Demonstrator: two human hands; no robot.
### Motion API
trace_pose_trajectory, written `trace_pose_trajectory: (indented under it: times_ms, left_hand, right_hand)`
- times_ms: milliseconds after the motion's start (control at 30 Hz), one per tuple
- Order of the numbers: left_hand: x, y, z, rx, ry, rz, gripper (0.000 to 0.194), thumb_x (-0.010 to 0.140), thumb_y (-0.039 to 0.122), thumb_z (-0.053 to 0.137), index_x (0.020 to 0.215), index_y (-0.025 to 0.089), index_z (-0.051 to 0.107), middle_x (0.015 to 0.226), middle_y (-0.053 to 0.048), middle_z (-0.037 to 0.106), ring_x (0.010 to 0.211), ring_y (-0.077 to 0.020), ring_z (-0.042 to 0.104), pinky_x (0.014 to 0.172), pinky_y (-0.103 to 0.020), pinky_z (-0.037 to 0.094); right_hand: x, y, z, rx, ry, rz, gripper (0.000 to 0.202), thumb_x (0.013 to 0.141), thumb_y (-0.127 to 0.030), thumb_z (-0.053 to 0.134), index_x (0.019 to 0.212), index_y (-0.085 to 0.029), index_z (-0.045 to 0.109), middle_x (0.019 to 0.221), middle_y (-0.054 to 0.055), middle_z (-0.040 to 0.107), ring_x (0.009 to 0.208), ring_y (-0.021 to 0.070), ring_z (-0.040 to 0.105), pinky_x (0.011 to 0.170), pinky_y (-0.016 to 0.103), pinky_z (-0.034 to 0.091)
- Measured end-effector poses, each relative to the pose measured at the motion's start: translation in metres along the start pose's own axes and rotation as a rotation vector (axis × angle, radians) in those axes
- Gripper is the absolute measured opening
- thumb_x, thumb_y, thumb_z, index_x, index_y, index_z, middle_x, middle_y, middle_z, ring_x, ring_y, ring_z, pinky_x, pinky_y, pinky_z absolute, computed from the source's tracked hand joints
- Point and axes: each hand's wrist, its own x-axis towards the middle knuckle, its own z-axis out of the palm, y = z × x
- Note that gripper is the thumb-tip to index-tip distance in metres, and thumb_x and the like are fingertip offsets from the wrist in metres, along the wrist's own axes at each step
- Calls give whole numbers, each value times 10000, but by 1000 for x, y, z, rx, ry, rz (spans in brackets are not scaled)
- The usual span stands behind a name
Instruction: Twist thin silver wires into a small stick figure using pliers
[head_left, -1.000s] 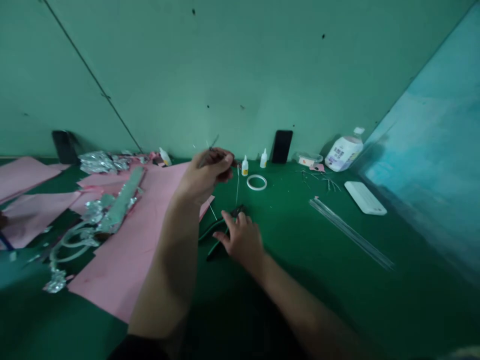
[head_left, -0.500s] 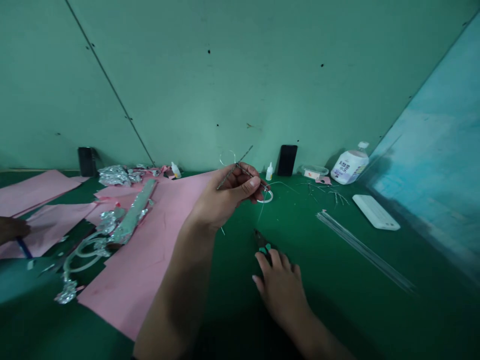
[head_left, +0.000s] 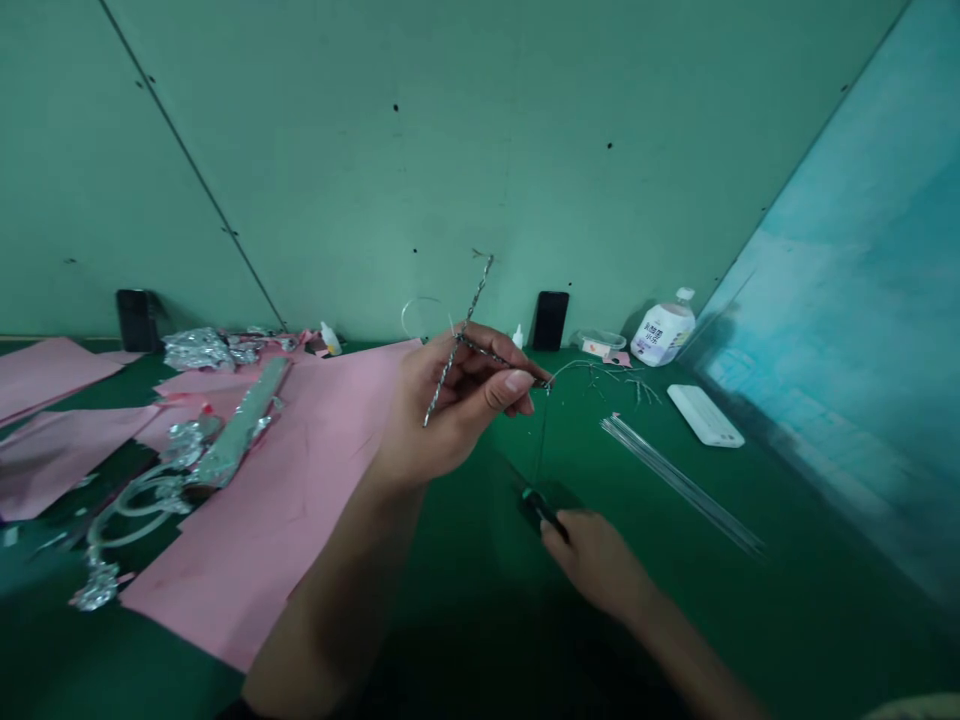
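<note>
Plainly, we see the left hand [head_left: 450,410] in the middle of the frame, raised above the table [head_left: 787,620] and closed in a pinch on the twisted wire [head_left: 475,292]. One straight length of it slants from above the fingers down across the base of the thumb; a second branches off rightward and runs between thumb and fingers to the fingertips. At that right end, we make out a thin strand curving away to the right and another hanging down. A pale loop [head_left: 420,302] stands out behind the hand, to its left.

Lower, right of centre, we find the right hand [head_left: 596,560] closed around the handle end of the pliers [head_left: 534,500], whose nose points to the upper left. Blur hides the nose, so we cannot tell whether its jaws are parted, nor whether the hanging strand touches it.

To the right of centre, we see a bundle of straight wires [head_left: 681,483] lying aslant, with short wires [head_left: 645,388] above it and a white case [head_left: 705,415] to its right. Beyond these stands a bottle [head_left: 664,330]. On the left, pink paper [head_left: 315,480] spreads beside the left forearm, with tubing [head_left: 142,515] at its left edge.
</note>
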Motion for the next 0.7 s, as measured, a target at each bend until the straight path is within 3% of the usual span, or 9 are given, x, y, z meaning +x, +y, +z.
trace_pose_trajectory:
  times_ms: [33,100,167,267,333,400,567,700]
  left_hand:
    - [0,1,0,-3,5,-13,100,861,196,718,903,180,629,831,-38,744,643,-128,691,604,-257,569]
    - [0,2,-1,-9,17,-46,116,853,223,730,892,174,632,788,-32,734,627,-130,688,589,-251,564]
    - [0,3,0,-10,31,-87,135,843,250,742,875,170,638,764,-31,728,607,-132,684,570,-250,559]
    - [0,3,1,-4,49,-149,145,831,271,754,846,169,651,730,-26,720,583,-131,672,547,-246,547]
    - [0,3,3,-7,50,-180,142,829,276,755,827,169,661,690,-19,707,564,-129,659,535,-242,538]
    - [0,3,3,-10,40,-200,147,829,282,754,806,165,667,661,-18,698,552,-128,648,523,-240,529]
    - [1,1,1,7,-30,-249,152,841,286,742,794,157,678,660,-31,702,554,-125,640,527,-235,523]
    - [3,-2,0,-19,-75,-257,147,853,280,730,802,153,677,677,-35,707,570,-123,642,533,-227,516]
  right_hand:
    - [-3,7,-5,88,-67,21,458,969,-471,416,674,-166,591,638,56,617,622,199,619,575,310,478]
    - [-14,23,-11,648,-231,114,454,872,-594,549,741,-163,606,656,26,612,591,161,600,570,285,487]
    - [-29,34,-16,1005,-255,105,436,768,-577,701,865,-155,647,859,67,694,705,170,661,688,305,532]
    - [-49,34,-24,1271,-206,-8,322,787,-476,732,889,-178,669,1031,107,708,1058,266,678,908,407,534]
    - [-59,27,-35,1272,-199,-122,227,823,-405,713,910,-197,689,988,94,703,1227,313,602,1007,484,486]
    - [-67,19,-50,1186,-203,-213,230,843,-400,688,976,-213,697,1015,103,701,1272,332,568,1047,526,449]
    - [-82,7,-86,1043,-137,-198,225,897,-419,615,1011,-235,678,1144,127,686,1178,316,629,1017,499,481]
    - [-90,10,-99,894,-205,-206,233,916,-403,594,1076,-255,676,1196,109,679,1209,289,607,1075,476,432]
